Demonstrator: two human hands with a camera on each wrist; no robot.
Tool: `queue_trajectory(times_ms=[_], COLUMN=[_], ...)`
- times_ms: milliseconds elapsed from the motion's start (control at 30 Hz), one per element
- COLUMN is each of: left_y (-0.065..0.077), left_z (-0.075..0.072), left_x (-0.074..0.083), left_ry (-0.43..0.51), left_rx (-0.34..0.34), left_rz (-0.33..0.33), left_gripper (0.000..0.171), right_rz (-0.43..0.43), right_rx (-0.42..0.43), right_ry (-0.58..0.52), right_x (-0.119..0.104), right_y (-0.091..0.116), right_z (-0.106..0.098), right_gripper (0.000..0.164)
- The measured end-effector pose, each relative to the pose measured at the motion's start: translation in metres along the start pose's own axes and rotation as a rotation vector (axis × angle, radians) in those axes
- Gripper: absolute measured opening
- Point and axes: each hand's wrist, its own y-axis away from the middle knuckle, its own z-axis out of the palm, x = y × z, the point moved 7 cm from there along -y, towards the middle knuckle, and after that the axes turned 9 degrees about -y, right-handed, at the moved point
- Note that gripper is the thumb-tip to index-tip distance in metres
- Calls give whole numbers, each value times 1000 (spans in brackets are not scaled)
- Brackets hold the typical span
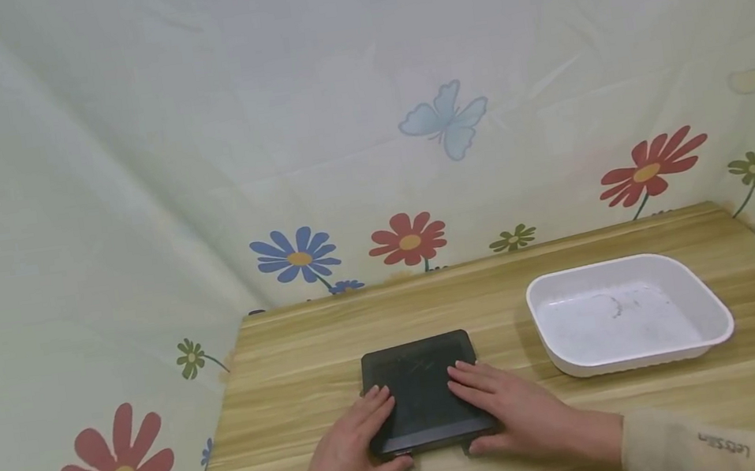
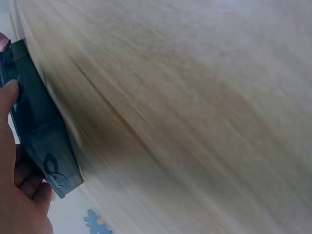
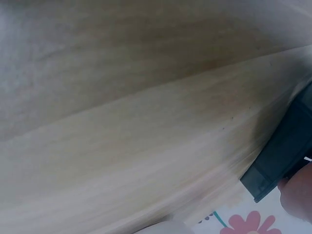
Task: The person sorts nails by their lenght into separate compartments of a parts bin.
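A flat black plastic case [image 1: 421, 393] with a closed lid lies on the wooden table, its front edge toward me. My left hand [image 1: 348, 450] holds its left front corner, fingers over the lid and thumb at a front latch [image 1: 404, 461]. In the left wrist view, the thumb touches the front of the case [image 2: 41, 117] while other fingers bend against its side. On the right front corner is my right hand [image 1: 515, 408], its fingers across the lid and its thumb at the front edge. Only part of that hand shows in the right wrist view beside the case [image 3: 285, 146].
A white rectangular tray [image 1: 636, 352] stands on the table [image 1: 485, 293] to the right of the case. Behind and to the left hangs a pale cloth [image 1: 305, 118] printed with flowers and a butterfly.
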Motion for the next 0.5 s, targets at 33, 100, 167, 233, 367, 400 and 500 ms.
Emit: queue_trajectory(times_ms=[33,100,167,233,367,400,500], left_y=[0,1,1,2,3,4,4], left_z=[1,2,2,3,2,2,1], left_x=[0,0,2,3,6,7,8], left_ry=[-4,-14,-28,-52,-105,-121,-148], left_rx=[-3,-2,15,45,129,151,213], left_rz=[0,7,22,41,84,94,127], left_gripper=[85,86,86,85,84,84,85], right_rz=[1,-6,-22,-39,-67,-71,-83], right_rx=[-2,2,14,29,57,61,74], right_ry=[12,39,65,88,127,133,149], right_x=[0,0,-1,-3,-4,-4,-4], right_y=[0,0,0,0,0,-1,-1], right_z=[1,1,2,1,1,1,1], right_gripper=[86,86,86,85,85,84,84])
